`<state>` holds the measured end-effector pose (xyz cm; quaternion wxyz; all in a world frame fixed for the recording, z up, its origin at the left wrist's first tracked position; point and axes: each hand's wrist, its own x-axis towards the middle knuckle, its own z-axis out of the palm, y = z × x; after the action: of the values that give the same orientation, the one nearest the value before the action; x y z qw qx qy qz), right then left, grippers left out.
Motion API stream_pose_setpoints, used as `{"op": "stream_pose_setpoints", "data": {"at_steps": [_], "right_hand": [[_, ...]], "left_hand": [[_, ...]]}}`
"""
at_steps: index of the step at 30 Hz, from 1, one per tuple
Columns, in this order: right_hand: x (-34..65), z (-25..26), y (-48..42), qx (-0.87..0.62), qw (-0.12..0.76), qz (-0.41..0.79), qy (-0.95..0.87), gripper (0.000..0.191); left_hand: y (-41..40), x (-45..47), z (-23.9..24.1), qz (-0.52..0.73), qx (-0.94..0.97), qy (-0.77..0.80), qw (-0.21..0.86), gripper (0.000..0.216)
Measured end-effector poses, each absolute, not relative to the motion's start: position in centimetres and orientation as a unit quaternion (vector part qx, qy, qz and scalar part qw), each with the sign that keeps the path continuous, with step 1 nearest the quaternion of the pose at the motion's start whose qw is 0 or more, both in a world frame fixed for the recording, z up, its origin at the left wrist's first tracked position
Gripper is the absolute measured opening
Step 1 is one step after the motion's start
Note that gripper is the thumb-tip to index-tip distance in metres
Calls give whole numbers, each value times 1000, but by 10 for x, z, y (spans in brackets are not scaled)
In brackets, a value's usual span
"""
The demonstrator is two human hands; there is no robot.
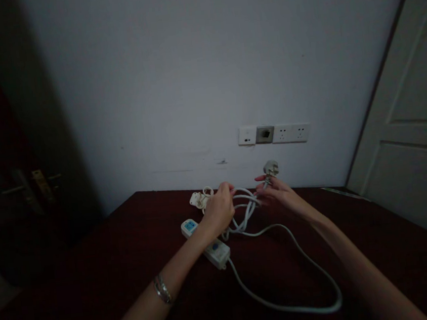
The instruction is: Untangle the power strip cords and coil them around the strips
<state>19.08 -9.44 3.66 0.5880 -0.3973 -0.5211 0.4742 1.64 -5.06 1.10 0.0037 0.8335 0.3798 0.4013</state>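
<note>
A white power strip [215, 250] lies on a dark red table [96, 274], partly hidden under my left forearm. Its long white cable [290, 307] loops across the table toward me and back up to my hands. My left hand [219, 210] is closed around several strands of the cable above the strip. My right hand [278, 192] pinches the cable just below its grey plug [270, 167], which is raised above the table. A bracelet sits on my left wrist.
A second small white plug or adapter [198, 199] lies on the table behind my left hand. A row of wall sockets [274, 134] is on the white wall above the table's far edge. A white door [415, 123] is at right, a dark door [18, 190] at left.
</note>
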Motion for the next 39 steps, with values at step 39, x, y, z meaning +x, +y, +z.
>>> {"op": "stream_pose_setpoints", "data": {"at_steps": [39], "right_hand": [[267,38,2,-511,706,402,-282,29]], "left_hand": [[-118,-4,-33,275,818,242,444,26]]}}
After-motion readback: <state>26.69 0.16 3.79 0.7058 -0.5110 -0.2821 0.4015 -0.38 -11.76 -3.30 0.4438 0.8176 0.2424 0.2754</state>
